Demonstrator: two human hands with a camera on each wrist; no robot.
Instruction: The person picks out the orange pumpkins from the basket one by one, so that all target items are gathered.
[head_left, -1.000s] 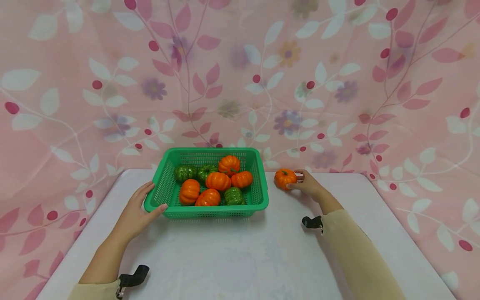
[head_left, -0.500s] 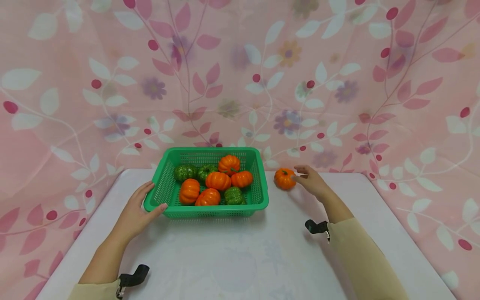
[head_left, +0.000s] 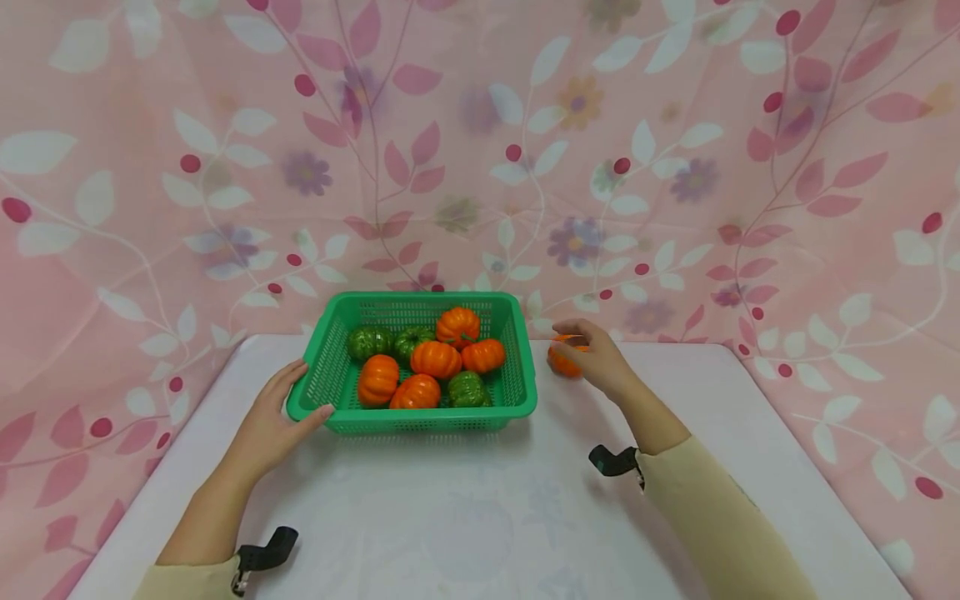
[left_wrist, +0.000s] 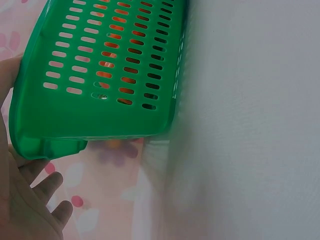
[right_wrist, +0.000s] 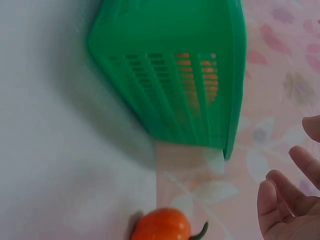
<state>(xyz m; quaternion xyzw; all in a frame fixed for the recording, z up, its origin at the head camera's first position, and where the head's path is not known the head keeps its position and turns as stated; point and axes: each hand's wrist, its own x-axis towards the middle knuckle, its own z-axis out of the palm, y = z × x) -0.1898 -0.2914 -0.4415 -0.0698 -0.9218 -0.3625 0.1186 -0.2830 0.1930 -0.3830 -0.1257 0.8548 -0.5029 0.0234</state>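
Observation:
A green plastic basket (head_left: 431, 421) with perforated sides holds several orange pumpkins (head_left: 437, 360) and three green pumpkins (head_left: 468, 389), all small. My left hand (head_left: 268, 429) rests at its front left corner, thumb on the front rim and fingers along the left side. In the left wrist view the fingers (left_wrist: 47, 186) are extended, not wrapped round the rim. To the right of the basket sits one orange pumpkin (head_left: 564, 363), partly hidden by my right hand (head_left: 600, 360). That hand hovers with spread, slightly bent fingers. The right wrist view shows it apart from the stemmed orange pumpkin (right_wrist: 162, 226).
A white-covered table (head_left: 450, 517) carries everything. Behind it hangs a pink floral cloth (head_left: 480, 167), close to the basket's back. Black wrist-camera mounts (head_left: 270, 550) project from both sleeves.
My right hand was at the right side of the lone pumpkin, drew back from it, then moved left across it. The pumpkin barely moved. My left hand stayed at the basket corner.

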